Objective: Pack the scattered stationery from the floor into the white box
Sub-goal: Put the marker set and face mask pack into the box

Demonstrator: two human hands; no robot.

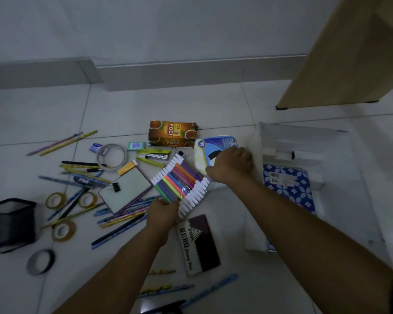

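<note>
A clear pack of coloured markers [179, 181] with white caps lies tilted at the middle of the floor. My left hand [162, 213] grips its near end and my right hand [230, 165] grips its far right corner. The white box [304, 141] stands open at the right with a blue patterned book [290, 186] inside. Pens and pencils [120, 217], tape rolls [61, 230], a notepad [125, 189], a stapler [156, 155] and a dark stamp pad [200, 243] lie scattered around.
An orange tea carton [171, 133] and a blue face-mask packet [216, 146] sit behind the markers. A black mesh holder [9, 225] lies at the left edge. A wooden furniture leg panel [340, 64] rises at the right, with a wall skirting behind.
</note>
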